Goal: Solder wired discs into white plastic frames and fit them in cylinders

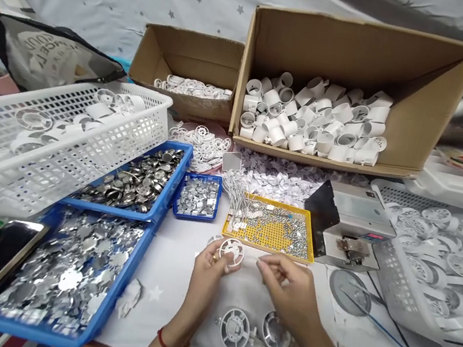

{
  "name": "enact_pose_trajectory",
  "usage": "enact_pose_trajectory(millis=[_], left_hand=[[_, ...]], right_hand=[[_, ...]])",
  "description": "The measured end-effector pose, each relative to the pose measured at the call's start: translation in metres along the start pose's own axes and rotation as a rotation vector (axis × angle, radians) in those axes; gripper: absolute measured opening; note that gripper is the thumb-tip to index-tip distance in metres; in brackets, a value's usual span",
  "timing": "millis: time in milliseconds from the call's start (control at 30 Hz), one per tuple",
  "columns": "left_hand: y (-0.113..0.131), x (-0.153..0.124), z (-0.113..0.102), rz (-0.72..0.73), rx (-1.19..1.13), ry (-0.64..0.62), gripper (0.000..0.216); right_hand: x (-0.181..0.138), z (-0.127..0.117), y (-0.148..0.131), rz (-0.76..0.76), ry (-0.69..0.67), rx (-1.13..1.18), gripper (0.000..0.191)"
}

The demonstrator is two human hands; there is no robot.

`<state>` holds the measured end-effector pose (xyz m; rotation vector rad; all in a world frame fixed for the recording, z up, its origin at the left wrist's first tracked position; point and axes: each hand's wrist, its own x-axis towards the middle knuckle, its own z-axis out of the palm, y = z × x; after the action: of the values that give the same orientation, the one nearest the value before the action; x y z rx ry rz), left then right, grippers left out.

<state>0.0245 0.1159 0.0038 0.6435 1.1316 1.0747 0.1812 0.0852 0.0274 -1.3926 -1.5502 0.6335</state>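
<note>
My left hand (208, 271) is closed on a small white spoked plastic ring (232, 252), pinched between thumb and fingers. Part of another white piece (214, 240) shows behind those fingers. To the right, my right hand (285, 280) is closed in a pinch, a short gap away from the ring. Whatever its fingertips hold, if anything, is too small to make out. Below the hands on the table lie a white spoked wheel-shaped part (235, 329) and a similar round part (276, 331), partly under my right wrist.
Ahead stands a yellow tray (265, 251) of small metal pieces, beside a small blue tray (218, 200). A metal machine (358, 215) sits right of it. Blue trays (93, 327) and a white basket (143, 125) line the left. Behind is a carton (365, 34) of white cylinders.
</note>
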Motion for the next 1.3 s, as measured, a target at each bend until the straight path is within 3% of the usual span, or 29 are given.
enact_pose_trajectory(millis=[100, 167, 467, 567, 767, 967, 1067, 1167, 1300], left_hand=[[0.001, -0.011, 0.004, 0.030, -0.015, 0.018, 0.044], [0.001, -0.017, 0.006, 0.034, -0.017, 0.023, 0.050], [-0.001, -0.035, 0.006, 0.077, 0.046, 0.040, 0.056], [-0.002, -0.039, 0.005, 0.124, 0.071, 0.046, 0.054], [-0.010, -0.046, 0.001, 0.289, 0.287, 0.080, 0.048], [-0.020, -0.058, 0.006, 0.392, 0.560, 0.058, 0.043], [-0.018, -0.057, 0.006, 0.354, 0.502, 0.028, 0.036], [-0.011, -0.052, 0.002, 0.334, 0.394, 0.044, 0.029], [-0.007, -0.047, -0.002, 0.357, 0.387, 0.086, 0.031]], right_hand=[[-0.025, 0.004, -0.008, -0.307, 0.221, -0.256, 0.010], [-0.031, 0.008, -0.010, -0.410, 0.266, -0.335, 0.010], [-0.042, 0.009, -0.012, -0.639, 0.328, -0.606, 0.007], [-0.045, 0.007, -0.015, -0.632, 0.342, -0.640, 0.007], [-0.048, 0.009, -0.020, -0.337, 0.266, -0.513, 0.022], [-0.042, 0.022, -0.026, -0.086, 0.180, -0.295, 0.022], [-0.036, 0.018, -0.024, 0.261, -0.054, 0.061, 0.024], [-0.038, 0.006, -0.018, 0.608, -0.305, 0.543, 0.044], [-0.048, -0.002, -0.012, 0.777, -0.360, 0.807, 0.047]])
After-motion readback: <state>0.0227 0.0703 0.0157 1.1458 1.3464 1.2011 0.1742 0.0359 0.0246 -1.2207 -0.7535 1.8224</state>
